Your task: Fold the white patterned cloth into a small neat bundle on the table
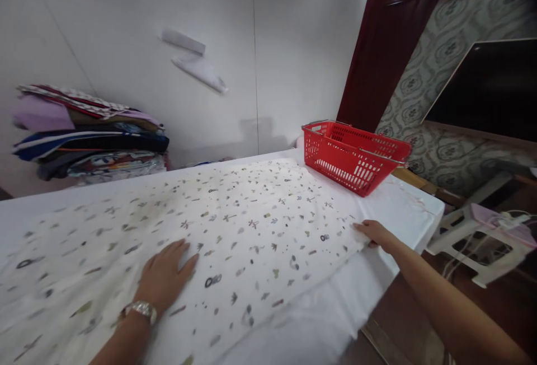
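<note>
A single thin, soft-looking white cloth [260,258], printed with small scattered motifs in grey, olive and brown, lies spread across the near and middle part of the table [403,208], slightly rippled at left. The left hand [168,267] rests on it palm down, fingers extended and gripping nothing; a metal-banded watch [142,310] circles that wrist. The right hand [371,232] is at the cloth's right edge with fingers curled; whether they pinch the fabric I cannot tell.

One red plastic shopping basket [335,155], slotted and flaring toward its rim, sits at the far right. One uneven stack of folded textiles [88,135], striped, checked and plain, is at the far left.

A smooth white covering drapes over the table's near edge. Beyond are pale panels [293,46], dark red woodwork [386,46], patterned wallpaper [444,57], a television [490,85] and, right, a plastic stool [482,215] bearing cables.
</note>
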Available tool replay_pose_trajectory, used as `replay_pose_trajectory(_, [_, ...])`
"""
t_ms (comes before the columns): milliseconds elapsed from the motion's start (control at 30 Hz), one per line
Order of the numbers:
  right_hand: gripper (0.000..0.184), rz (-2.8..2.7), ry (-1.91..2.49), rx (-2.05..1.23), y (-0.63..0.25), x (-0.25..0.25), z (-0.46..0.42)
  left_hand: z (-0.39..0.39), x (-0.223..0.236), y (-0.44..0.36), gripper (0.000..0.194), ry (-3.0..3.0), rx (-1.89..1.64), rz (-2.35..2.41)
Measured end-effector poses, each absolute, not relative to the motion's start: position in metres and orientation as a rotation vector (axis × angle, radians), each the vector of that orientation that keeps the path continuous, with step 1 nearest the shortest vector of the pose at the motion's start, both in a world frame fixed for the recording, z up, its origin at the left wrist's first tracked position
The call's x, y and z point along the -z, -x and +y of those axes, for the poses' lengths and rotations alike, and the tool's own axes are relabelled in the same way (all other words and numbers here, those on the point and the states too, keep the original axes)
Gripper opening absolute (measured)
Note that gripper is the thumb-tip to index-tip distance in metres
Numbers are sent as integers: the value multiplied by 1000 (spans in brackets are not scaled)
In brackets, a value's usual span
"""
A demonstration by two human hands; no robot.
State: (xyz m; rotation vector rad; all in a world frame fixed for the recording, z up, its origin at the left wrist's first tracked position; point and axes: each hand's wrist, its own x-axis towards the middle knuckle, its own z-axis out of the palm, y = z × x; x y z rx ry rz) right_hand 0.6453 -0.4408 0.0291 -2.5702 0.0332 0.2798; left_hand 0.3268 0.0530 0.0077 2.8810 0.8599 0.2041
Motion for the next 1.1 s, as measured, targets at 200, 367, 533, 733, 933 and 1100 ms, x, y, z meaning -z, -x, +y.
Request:
replay_pose_trajectory(200, [25, 12, 2664, -202, -634, -32, -473, 51, -6, -327, 57, -2854, -160, 865])
replay_pose_trajectory(367, [24, -127, 2850, -116, -627, -30, -475, 55, -11, -317, 54, -2791, -201, 806])
replay_pose_trajectory(533, [26, -158, 2878, -128, -623, -34, -471, 40, -23, -280, 60, -2785, -269, 787])
replay_pose_trajectory(733, [33, -23, 2745, -139, -626, -23, -479, 3, -5, -179, 54, -2916, -531, 406])
replay_pose_trajectory(933, [31, 17, 2450, -149, -639, -1, -503, -24, -4, -110, 43, -3020, -715, 330])
replay_pose_trajectory(1100, [26, -7, 2317, -64, -641, 7, -511, -25, -18, -109, 24, -3077, -652, 312])
